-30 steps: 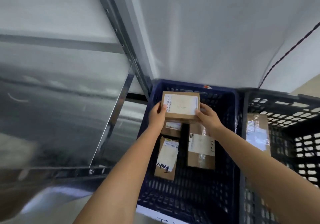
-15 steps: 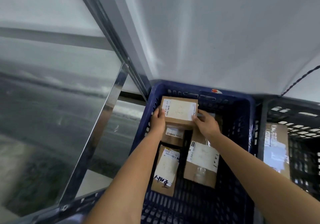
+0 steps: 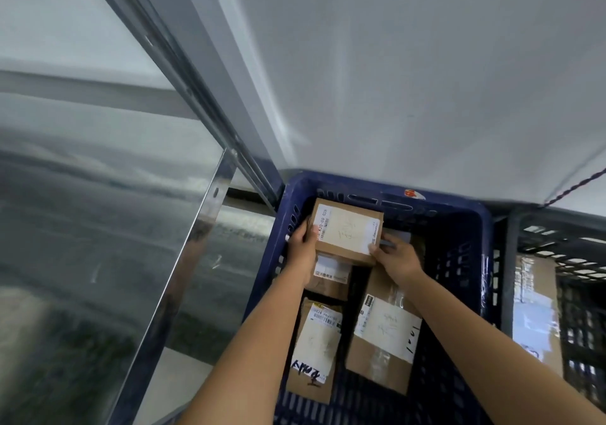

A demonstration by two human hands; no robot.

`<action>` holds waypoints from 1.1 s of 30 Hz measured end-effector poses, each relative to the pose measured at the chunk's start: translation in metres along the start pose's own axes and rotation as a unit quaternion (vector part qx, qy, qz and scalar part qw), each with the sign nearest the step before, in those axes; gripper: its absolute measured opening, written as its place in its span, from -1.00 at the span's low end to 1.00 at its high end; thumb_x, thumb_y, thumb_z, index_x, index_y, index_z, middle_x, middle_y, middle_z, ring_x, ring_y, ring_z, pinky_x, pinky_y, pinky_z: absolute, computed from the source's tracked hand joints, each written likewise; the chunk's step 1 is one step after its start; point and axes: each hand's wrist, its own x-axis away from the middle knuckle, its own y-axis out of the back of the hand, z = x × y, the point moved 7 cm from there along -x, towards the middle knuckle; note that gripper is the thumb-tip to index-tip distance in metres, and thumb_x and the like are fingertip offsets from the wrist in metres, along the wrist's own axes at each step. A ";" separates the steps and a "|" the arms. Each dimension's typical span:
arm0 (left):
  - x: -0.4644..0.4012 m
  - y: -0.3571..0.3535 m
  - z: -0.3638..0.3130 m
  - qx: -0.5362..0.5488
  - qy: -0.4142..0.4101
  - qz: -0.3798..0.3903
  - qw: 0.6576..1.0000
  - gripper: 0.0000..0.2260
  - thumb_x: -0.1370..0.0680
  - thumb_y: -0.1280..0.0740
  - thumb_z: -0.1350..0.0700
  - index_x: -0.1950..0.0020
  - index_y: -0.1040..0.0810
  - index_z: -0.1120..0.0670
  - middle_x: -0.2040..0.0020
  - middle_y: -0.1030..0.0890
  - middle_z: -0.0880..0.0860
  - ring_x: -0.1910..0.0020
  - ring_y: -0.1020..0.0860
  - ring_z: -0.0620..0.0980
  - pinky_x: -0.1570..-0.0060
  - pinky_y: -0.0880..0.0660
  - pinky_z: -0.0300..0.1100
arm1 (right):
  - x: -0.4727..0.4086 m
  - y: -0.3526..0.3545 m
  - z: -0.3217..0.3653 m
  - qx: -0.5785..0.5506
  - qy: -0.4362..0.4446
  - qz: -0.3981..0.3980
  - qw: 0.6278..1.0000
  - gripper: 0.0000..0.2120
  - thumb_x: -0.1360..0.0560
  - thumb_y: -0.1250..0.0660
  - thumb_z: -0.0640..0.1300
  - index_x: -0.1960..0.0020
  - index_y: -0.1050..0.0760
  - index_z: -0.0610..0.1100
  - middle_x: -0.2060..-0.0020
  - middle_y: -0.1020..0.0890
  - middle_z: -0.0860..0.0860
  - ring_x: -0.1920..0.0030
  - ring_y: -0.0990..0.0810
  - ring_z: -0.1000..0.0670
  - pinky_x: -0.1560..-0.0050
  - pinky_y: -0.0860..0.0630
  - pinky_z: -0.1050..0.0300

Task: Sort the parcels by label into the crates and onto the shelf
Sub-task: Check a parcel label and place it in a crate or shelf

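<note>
You've got both hands, left hand point(image 3: 303, 247) and right hand point(image 3: 395, 259), clamped on the parcel point(image 3: 347, 232)'s short ends, its long axis spanning between them, blue crate point(image 3: 459, 224) floor right below.

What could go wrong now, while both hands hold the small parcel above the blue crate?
The left hand and right hand grip only the edges of the held parcel, so it could slip. It may land tilted on the parcel under it in the blue crate, hiding that label.
</note>
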 end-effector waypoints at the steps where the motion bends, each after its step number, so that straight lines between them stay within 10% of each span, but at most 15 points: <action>1: -0.001 -0.001 -0.001 -0.006 -0.003 -0.005 1.000 -0.66 -0.68 -0.17 0.02 -0.46 -0.40 -0.07 -0.28 -0.56 -0.02 -0.27 -0.51 0.01 -0.30 -0.44 -0.01 | 0.001 -0.001 0.001 0.004 0.004 -0.007 1.000 -0.46 -0.56 -0.36 -0.12 -0.50 -0.30 -0.12 -0.33 -0.53 -0.15 -0.30 -0.51 -0.15 -0.28 -0.45 -0.02; 12: 0.014 0.002 -0.035 -0.068 -0.038 -0.036 0.996 -0.57 -0.66 -0.22 0.04 -0.53 -0.27 -0.08 -0.47 -0.39 0.01 -0.44 -0.36 0.08 -0.42 -0.31 0.13 | 0.028 -0.005 0.022 0.068 0.063 -0.020 0.996 -0.35 -0.57 -0.29 0.14 -0.56 -0.16 -0.01 -0.48 -0.35 -0.09 -0.44 -0.34 -0.21 -0.35 -0.35 -0.14; 16: 0.053 0.007 -0.061 -0.147 -0.156 -0.048 0.976 -0.57 -0.64 -0.25 0.03 -0.51 -0.32 -0.05 -0.44 -0.43 -0.03 -0.42 -0.39 -0.01 -0.33 -0.35 -0.12 | 0.048 0.007 0.032 0.110 0.113 -0.040 0.987 -0.20 -0.51 -0.27 0.30 -0.60 0.02 0.08 -0.57 -0.15 -0.07 -0.55 -0.14 -0.19 -0.48 -0.20 -0.23; 24: 0.135 0.016 -0.147 -0.477 -0.458 -0.127 0.739 -0.41 -0.64 -0.09 -0.16 -0.61 -0.06 0.05 -0.61 -0.06 0.01 -0.59 0.04 -0.06 -0.57 0.07 -0.01 | 0.120 0.030 0.086 0.377 0.335 -0.160 0.849 -0.17 -0.46 0.18 0.48 -0.61 0.16 0.10 -0.61 0.08 0.01 -0.59 0.15 -0.02 -0.57 0.18 -0.07; 33: 0.265 0.036 -0.221 -0.539 -0.543 -0.200 0.612 -0.28 -0.62 -0.11 -0.21 -0.62 0.17 0.05 -0.62 0.19 0.04 -0.58 0.23 0.00 -0.54 0.13 0.16 | 0.243 0.075 0.148 0.433 0.426 -0.295 0.737 -0.26 -0.52 0.20 0.41 -0.60 0.21 0.11 -0.60 0.19 -0.02 -0.58 0.25 -0.07 -0.55 0.24 -0.13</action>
